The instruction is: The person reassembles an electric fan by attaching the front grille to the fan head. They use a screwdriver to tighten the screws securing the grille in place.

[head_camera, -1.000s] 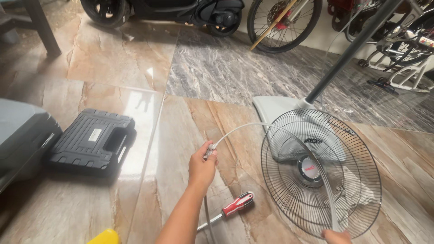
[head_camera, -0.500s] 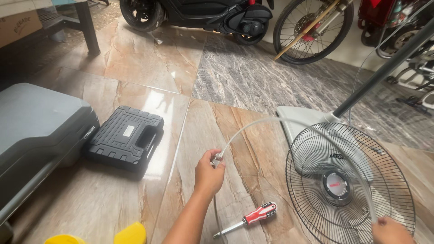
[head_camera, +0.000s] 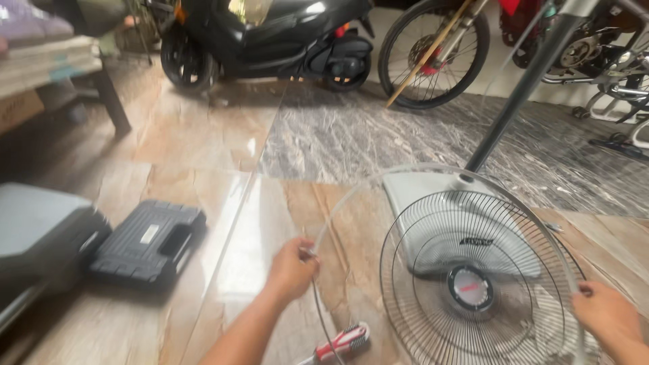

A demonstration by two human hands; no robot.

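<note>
Looking down at a glossy brown and grey marble-patterned tile floor [head_camera: 223, 149], I see at the far left the corner of a large grey plastic case [head_camera: 37, 230], and just beside it a smaller black moulded plastic tool case with a carry handle [head_camera: 149, 242] lying flat. Near the middle, my left hand [head_camera: 292, 268] is closed in a pinch around one end of a thin translucent plastic rim band [head_camera: 405, 172], which arches up and over to the right. Below that hand, at the bottom edge, a screwdriver with a red and white handle [head_camera: 341, 343] lies on the floor, blurred. To its right stands the round dark wire fan guard with a red centre badge [head_camera: 473, 287], tilted upright on the floor, the band curving just around its upper edge. Behind the guard sits the pale grey fan base [head_camera: 412, 186] with a dark metal pole [head_camera: 524, 84] rising at a slant. At the lower right, my right hand [head_camera: 608, 316] grips the guard's right rim where the band comes down, fingers curled shut around it. Along the far wall stand a black scooter [head_camera: 270, 34] and a bicycle wheel [head_camera: 433, 51]
</note>
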